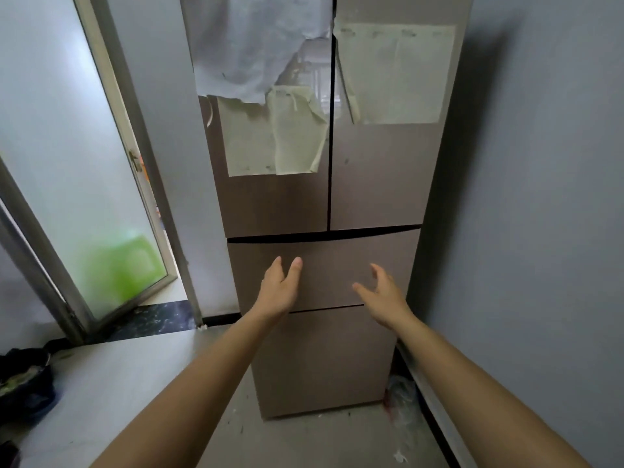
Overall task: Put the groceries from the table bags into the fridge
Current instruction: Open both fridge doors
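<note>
**At the closed fridge: both hands empty, no groceries in view**

Facing a brown four-compartment fridge (371, 197), with both upper doors, the middle drawer (324, 244) and the lower drawer (324, 359) all shut. Left hand (280, 292) and right hand (385, 298) raised in front of the middle drawer, palms turned toward each other, fingers spread and relaxed, gripping nothing. Contact with the drawer face not possible to tell. No groceries and no table bags anywhere in view, so presumably out of frame.

Risks, as a judgement:
- Reaching the fridge with nothing to stow, costing a trip back to the table.
- Pulling the wrong compartment, with no handle visible to mark where to pull.
- Snagging or tearing the loose taped paper sheets (280, 133) on the left upper door when swinging it open.
- Catching the crumpled plastic bag (401, 396) lying low beside the fridge, near the right wall.

Surroundings:
- Pale scuffed floor (135, 383) with scattered specks of debris.
- Grey wall (540, 197) close on the right.
- Frosted glass door (84, 197) ajar on the left, with a green shape blurred behind it.
- Dark bag (23, 383) on the floor at lower left, contents unclear.
</note>
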### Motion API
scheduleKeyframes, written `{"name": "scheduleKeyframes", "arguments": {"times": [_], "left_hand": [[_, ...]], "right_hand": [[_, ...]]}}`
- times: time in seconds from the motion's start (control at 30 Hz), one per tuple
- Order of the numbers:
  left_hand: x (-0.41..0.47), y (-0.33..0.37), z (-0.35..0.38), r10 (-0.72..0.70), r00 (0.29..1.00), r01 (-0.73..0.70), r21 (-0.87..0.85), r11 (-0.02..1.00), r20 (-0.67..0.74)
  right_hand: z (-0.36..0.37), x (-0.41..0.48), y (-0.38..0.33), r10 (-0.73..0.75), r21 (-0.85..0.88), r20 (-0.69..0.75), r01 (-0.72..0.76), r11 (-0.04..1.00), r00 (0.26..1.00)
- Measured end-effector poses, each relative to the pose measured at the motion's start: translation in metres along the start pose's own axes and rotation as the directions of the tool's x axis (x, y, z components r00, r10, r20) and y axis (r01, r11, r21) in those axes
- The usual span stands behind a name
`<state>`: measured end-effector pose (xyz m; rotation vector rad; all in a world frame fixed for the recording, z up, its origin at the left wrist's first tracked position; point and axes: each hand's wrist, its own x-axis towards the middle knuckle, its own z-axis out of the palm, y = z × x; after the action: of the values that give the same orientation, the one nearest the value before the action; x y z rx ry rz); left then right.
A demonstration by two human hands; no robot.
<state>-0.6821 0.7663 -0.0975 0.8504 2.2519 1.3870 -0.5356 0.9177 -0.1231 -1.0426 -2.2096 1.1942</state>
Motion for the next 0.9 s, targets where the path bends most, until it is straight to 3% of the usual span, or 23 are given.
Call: {"name": "scheduleKeyframes", "arguments": {"times": [0.13,0.2,0.23,0.3,0.33,0.4,0.47,0.6,0.77,0.9], "left_hand": [[0.106,-0.005,0.011,-0.211,0.972,0.234,-0.311,0.921,0.104],[0.148,-0.004,0.016,-0.207,0.968,0.243,-0.334,0.911,0.141],[0.167,-0.006,0.020,-0.155,0.980,0.182,-0.261,0.948,0.121],[0.197,-0.015,0.026,0.062,0.997,-0.066,0.103,0.993,0.042],[0.208,-0.019,0.030,0.211,0.977,-0.204,0.329,0.922,0.015],[0.229,-0.028,0.036,0.444,0.895,-0.369,0.637,0.677,0.046],[0.250,-0.036,0.040,0.475,0.871,-0.384,0.778,0.497,0.127],[0.274,-0.051,0.043,0.383,0.901,-0.330,0.896,0.298,0.205],[0.287,-0.067,0.041,0.399,0.893,-0.318,0.918,0.236,0.207],[0.290,-0.066,0.042,0.381,0.902,-0.307,0.922,0.234,0.203]], "right_hand": [[0.016,0.094,-0.006,0.147,0.201,0.013,-0.147,0.969,0.989],[0.022,0.136,-0.010,0.202,0.259,0.031,-0.203,0.944,0.979],[0.026,0.156,-0.010,0.221,0.293,0.032,-0.221,0.930,0.975],[0.036,0.188,-0.009,0.268,0.381,0.032,-0.260,0.887,0.963],[0.041,0.201,-0.008,0.298,0.427,0.038,-0.285,0.858,0.954],[0.050,0.222,-0.004,0.356,0.512,0.059,-0.335,0.791,0.933],[0.057,0.244,-0.002,0.385,0.608,0.076,-0.349,0.713,0.920],[0.067,0.286,-0.008,0.451,0.798,0.119,-0.356,0.486,0.884],[0.073,0.315,-0.012,0.482,0.921,0.213,-0.339,0.192,0.850],[0.070,0.320,-0.008,0.439,0.940,0.258,-0.329,0.091,0.861]]}}
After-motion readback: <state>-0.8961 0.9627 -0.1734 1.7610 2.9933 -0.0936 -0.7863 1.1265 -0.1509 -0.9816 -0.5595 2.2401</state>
